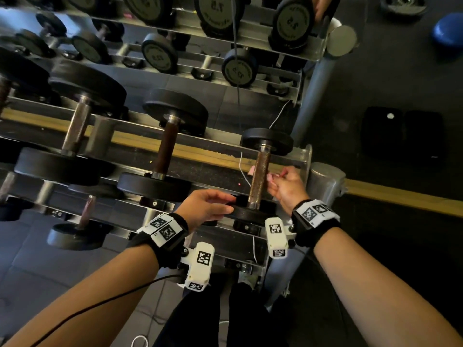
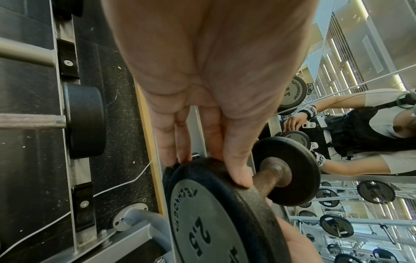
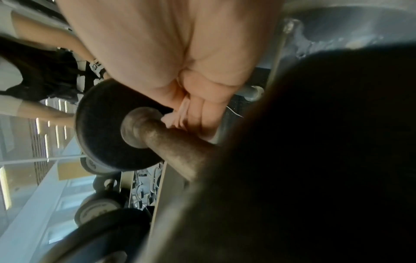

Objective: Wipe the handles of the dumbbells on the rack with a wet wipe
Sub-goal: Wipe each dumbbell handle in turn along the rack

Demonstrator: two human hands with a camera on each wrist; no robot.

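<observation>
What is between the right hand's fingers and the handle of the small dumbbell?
A pale pink wet wipe, pinched in the right hand, lies against the dumbbell handle; the right wrist view shows this best.

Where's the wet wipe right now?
In the head view the wet wipe is at right, held in the right hand and wrapped behind the handle of the rightmost dumbbell on the near rack row.

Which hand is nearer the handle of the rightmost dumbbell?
Right. The right hand presses a wipe around the handle; the left hand rests on the near weight plate.
</observation>
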